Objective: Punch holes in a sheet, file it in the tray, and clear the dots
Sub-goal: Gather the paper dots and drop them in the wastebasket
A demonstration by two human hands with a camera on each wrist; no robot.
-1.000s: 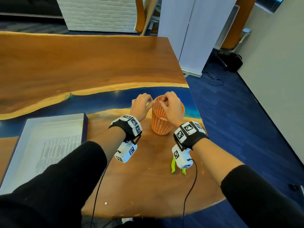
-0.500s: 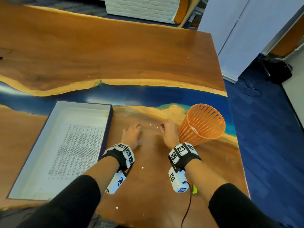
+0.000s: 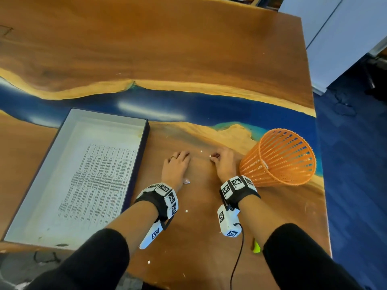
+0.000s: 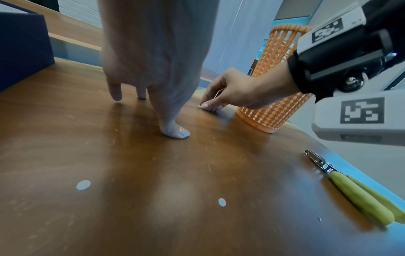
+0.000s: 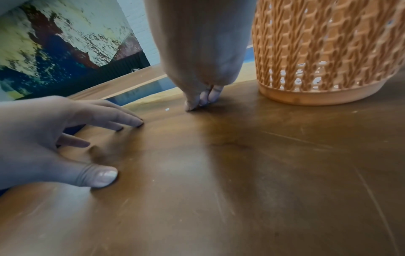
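Head view: right hand [image 3: 225, 164] pinches a dot [image 3: 210, 156] (sheet [image 3: 98, 181] print unreadable).

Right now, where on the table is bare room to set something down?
Free: the wide wooden stretch beyond the blue resin band. Crowded: the near strip between the white shallow tray and the orange mesh wastebasket, where the left hand, the right hand, white paper dots and the green-handled hole punch lie.

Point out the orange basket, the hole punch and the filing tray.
orange basket [image 3: 280, 162]: head view, on its slatted side wall.
hole punch [image 4: 359, 195]: left wrist view, on its green handle.
filing tray [image 3: 146, 130]: head view, on its dark right wall.
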